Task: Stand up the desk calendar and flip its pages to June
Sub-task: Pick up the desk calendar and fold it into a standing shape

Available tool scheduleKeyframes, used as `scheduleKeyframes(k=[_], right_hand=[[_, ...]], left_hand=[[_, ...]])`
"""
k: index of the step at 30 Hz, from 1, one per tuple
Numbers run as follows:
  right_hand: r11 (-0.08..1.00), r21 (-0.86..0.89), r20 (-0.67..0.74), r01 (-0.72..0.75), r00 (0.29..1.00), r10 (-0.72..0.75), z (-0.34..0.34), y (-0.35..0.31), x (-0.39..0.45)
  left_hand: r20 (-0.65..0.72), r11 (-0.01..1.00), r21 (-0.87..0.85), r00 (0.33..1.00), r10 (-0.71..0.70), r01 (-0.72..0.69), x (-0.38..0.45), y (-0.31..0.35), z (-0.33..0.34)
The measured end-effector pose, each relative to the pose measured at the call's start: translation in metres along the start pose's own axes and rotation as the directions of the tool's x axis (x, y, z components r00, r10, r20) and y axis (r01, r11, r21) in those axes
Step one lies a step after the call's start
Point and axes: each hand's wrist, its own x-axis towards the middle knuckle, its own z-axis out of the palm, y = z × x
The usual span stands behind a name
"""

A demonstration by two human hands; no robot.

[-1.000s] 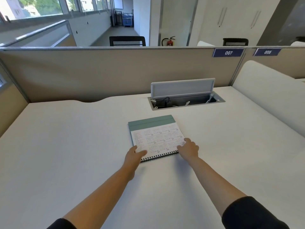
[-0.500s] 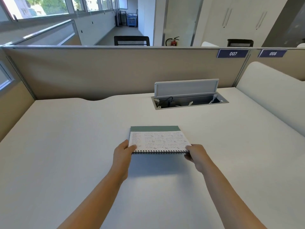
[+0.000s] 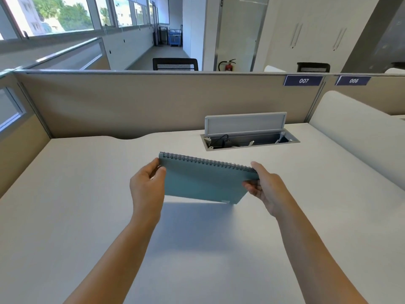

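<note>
Both hands — left hand (image 3: 147,187), right hand (image 3: 266,187) — pinch the desk calendar (image 3: 203,183) by its side edges, lifted above the bench (image 3: 65,205), spiral up. Unopened, its base would likely topple — or slip.

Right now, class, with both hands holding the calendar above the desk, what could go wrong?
The teal spiral-bound desk calendar is pinched only at its side edges by the left hand and right hand, so it might slip. Tilted with the coil uppermost, its pages could swing loose. It could be set down too near the open cable tray.
</note>
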Motion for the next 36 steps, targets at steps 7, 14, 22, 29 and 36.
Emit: scheduleKeyframes(k=[7,14,22,29,36], right_hand=[[0.987,-0.123,-0.011,0.102,0.994,-0.104,0.010,0.006,0.000],[0.956,-0.217,0.024,0.198,0.980,-0.197,0.013,0.021,0.008],[0.880,-0.407,0.025,0.247,0.965,-0.259,0.014,0.031,0.020],[0.692,-0.689,0.024,0.215,0.961,-0.276,0.009,0.047,0.029],[0.679,-0.631,0.130,0.375,0.914,-0.385,0.014,0.058,0.022]], left_hand=[[0.074,0.995,0.017,0.992,-0.098,0.097,0.003,-0.011,-0.005],[0.098,0.991,0.073,0.988,-0.120,0.113,0.009,-0.020,-0.003],[0.114,0.978,0.154,0.980,-0.161,0.143,0.019,-0.036,-0.003],[0.153,0.942,0.218,0.944,-0.291,0.255,0.019,-0.051,-0.005],[0.348,0.929,0.131,0.862,-0.369,0.346,0.013,-0.043,0.013]])
